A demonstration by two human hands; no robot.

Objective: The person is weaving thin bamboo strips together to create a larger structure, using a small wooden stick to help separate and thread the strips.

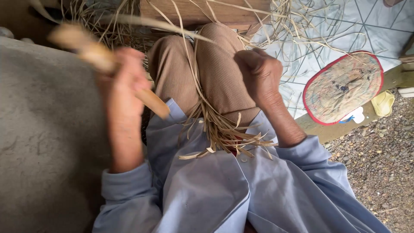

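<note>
Two bare hands work over the lap in the head view. Raised and blurred, the left hand (123, 84) is closed around one wooden stick (101, 58). Its partner, the right hand (258, 71), is fisted tight on one bundle of pale straw strips (217, 127) lying across the knees. One round woven fan (343, 88) rests well apart.

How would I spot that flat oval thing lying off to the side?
Look past the person's right hand to the pale patterned floor mat. At the mat's edge, by the gravel, lies the oval fan. Its woven, faded face with a red rim sets it apart from the loose straw strips nearby.
</note>
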